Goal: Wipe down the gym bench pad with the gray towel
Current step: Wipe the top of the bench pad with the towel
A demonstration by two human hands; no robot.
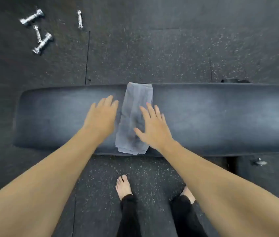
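Observation:
A long dark bench pad (212,117) runs left to right across the middle of the head view. A folded gray towel (135,101) lies across it from the far edge to the near edge. My left hand (101,115) is flat and spread over the pad just left of the towel, its fingertips at the towel's left edge. My right hand (154,127) is spread with fingers apart over the towel's right side, thumb over the cloth. Neither hand grips anything. Whether the palms touch the surface is unclear.
Speckled black rubber floor (169,53) surrounds the bench. Chrome dumbbells (38,29) and a chrome bar (79,18) lie on the floor at the far left. My bare feet (123,186) stand close to the bench's near edge. A bench leg with a knob (259,162) shows at the lower right.

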